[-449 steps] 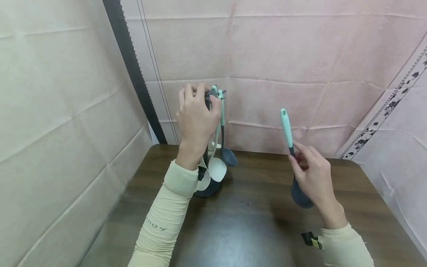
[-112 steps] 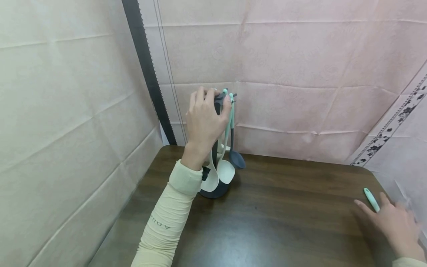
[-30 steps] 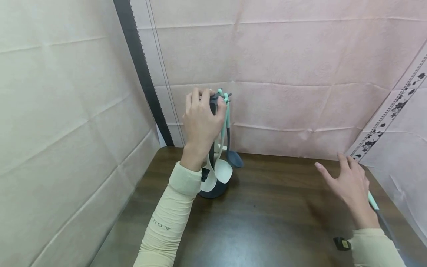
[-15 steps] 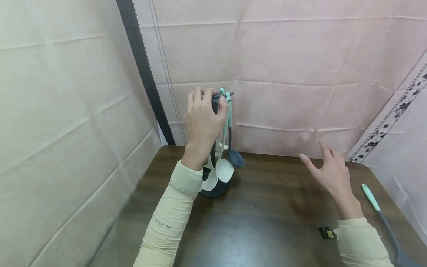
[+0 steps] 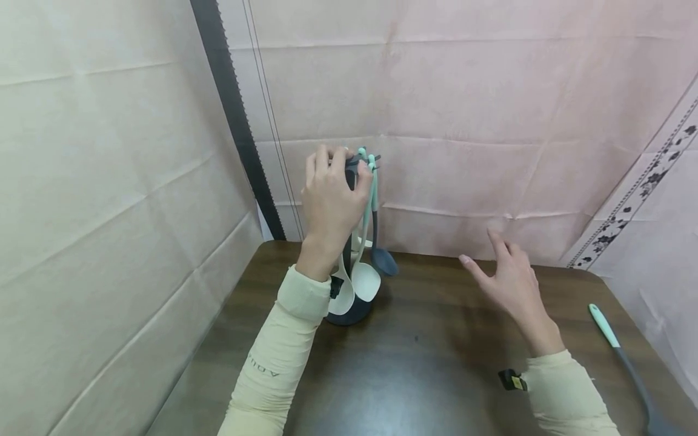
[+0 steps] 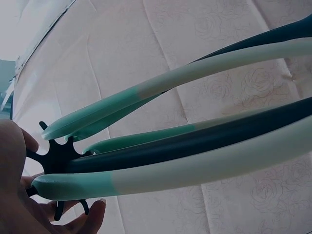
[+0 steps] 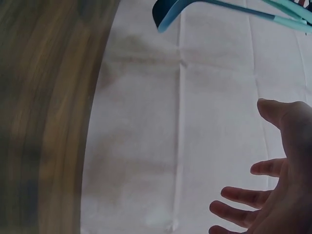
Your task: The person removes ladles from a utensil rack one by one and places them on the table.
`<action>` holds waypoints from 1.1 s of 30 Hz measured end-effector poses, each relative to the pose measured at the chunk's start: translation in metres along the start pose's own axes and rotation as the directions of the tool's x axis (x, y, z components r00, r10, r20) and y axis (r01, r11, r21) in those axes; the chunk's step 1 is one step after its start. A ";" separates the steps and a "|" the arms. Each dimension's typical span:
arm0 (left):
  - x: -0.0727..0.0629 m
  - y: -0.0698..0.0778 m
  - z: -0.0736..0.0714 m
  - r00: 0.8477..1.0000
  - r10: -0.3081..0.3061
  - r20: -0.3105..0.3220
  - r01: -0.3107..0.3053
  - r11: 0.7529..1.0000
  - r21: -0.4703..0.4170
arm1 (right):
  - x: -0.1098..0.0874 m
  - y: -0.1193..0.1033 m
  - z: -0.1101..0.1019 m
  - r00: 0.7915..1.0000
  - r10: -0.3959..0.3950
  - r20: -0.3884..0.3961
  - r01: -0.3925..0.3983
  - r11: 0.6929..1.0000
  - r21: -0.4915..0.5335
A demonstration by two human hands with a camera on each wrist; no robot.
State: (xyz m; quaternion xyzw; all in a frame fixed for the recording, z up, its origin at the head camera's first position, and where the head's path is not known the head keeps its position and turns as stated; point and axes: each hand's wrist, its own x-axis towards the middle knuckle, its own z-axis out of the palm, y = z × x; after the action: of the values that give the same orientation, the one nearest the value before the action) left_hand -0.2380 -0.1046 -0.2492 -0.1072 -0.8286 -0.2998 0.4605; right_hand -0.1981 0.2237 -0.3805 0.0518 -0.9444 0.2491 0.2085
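Observation:
My left hand [image 5: 334, 203] grips the hooked top [image 6: 58, 158] of a dark utensil stand, fingers curled round its prongs. The stand's round base [image 5: 353, 315] rests on the table. From the hooks hang mint-handled utensils: a white spoon [image 5: 342, 297], a broader white spoon-like one [image 5: 366, 281] and a dark blue ladle [image 5: 385, 261], also a ladle [image 7: 168, 12] in the right wrist view. My right hand [image 5: 509, 284] hovers over the table right of the stand, thumb and fingers spread, holding nothing. A dark utensil [image 5: 627, 363] with a mint handle lies far right, its head partly cut off.
The dark wooden table [image 5: 425, 375] meets a pale cloth wall [image 5: 463, 91] close behind the stand. Another cloth wall [image 5: 109, 212] runs along the left side, and one [image 5: 671, 260] along the right.
Earlier my right hand held a dark mint-handled utensil upright; later such a utensil lies at the right. The right hand has since moved left towards the stand. My left hand stays on top.

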 end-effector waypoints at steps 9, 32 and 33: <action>0.001 -0.002 -0.003 1.000 0.027 -0.010 -0.027 1.000 -0.005 | 0.002 -0.033 0.001 0.999 -0.038 -0.014 0.039 0.997 0.071; 0.000 0.003 -0.002 1.000 0.023 0.007 -0.023 0.999 0.025 | 0.009 -0.116 0.000 0.959 -0.284 -0.009 0.282 0.948 0.148; -0.001 0.004 -0.002 1.000 0.025 0.010 -0.025 0.999 0.025 | 0.009 -0.119 0.001 0.957 -0.289 -0.011 0.287 0.946 0.147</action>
State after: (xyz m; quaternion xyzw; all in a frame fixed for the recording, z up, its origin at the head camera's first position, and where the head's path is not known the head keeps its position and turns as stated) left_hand -0.2348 -0.1026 -0.2478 -0.1132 -0.8331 -0.2830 0.4615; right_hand -0.1829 0.1201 -0.3237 0.2056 -0.9067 0.2849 0.2333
